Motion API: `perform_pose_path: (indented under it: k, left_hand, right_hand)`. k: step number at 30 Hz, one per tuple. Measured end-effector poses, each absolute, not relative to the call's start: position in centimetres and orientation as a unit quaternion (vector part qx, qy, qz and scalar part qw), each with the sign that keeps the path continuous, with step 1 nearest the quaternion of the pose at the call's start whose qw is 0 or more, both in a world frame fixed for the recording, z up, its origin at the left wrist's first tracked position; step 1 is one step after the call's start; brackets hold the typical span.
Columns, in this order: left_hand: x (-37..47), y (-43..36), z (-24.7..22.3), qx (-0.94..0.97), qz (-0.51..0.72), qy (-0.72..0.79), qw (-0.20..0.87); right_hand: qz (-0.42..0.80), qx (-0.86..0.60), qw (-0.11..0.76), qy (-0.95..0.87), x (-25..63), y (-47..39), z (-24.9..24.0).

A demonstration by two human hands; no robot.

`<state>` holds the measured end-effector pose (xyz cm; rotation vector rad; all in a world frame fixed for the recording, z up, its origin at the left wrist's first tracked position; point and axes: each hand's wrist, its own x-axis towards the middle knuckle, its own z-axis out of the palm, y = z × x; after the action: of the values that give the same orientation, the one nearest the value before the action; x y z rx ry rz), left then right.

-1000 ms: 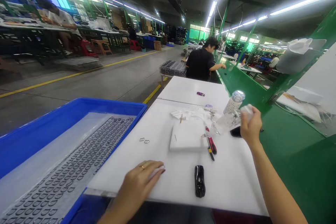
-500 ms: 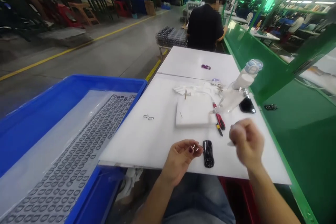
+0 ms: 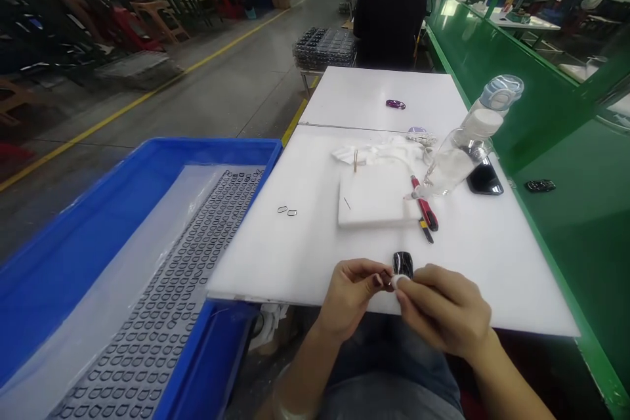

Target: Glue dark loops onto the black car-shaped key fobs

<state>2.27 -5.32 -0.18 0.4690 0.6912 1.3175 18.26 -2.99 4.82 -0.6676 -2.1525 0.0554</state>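
"Piece in your fingers: where is it?"

"The small piece is pinched in my left hand, over the near part of the tabletop. It's too small for me to make out its shape. My right hand meets it there, fingertips closed on a white wad."

"And past that?"

"A glossy black part lies just beyond my fingers. Farther on, a white pad has a red cutter beside it."

"Any containers?"

"Several. Right of the pad is a clear bottle with a white cap; I can't tell how full it is. Behind that is a blue-lidded bottle, its contents hidden from me. To my left, two thin frames lie loose, and past the tabletop's edge is the blue tub. In it, rows of dark-edged frames cover much of a pale sheet."

"Beyond the tabletop?"

"Stacked clear trays holding dark parts, next to a person in black."
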Motion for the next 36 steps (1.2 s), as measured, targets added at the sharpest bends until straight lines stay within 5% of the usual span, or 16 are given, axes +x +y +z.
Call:
perform_pose_path:
  k: [11, 17, 23, 25, 36]
  left_hand:
    - [2.4, -5.7, -0.2, 0.227, 0.589, 0.337, 0.698]
    - [2.0, -6.1, 0.0, 0.324, 0.553, 0.347, 0.685]
    - [2.7, -6.4, -0.5, 0.687, 0.533, 0.442, 0.22]
    - [3.1, -6.4, -0.9, 0.734, 0.51, 0.427, 0.139]
    - [3.0, -6.5, -1.3, 0.731, 0.481, 0.454, 0.166]
  right_hand:
    - [0.072, -0.288, 0.403, -0.866, 19.0, -3.8, 5.6]
    - [0.116, -0.427, 0.568, -0.694, 24.3, -4.0, 5.2]
    - [0.28, -0.504, 0.423, -0.699, 23.5, -5.0, 2.3]
    - [0.287, -0.51, 0.396, -0.708, 22.8, -5.1, 1.8]
    - [0.274, -0.529, 0.316, -0.739, 21.8, -5.1, 1.6]
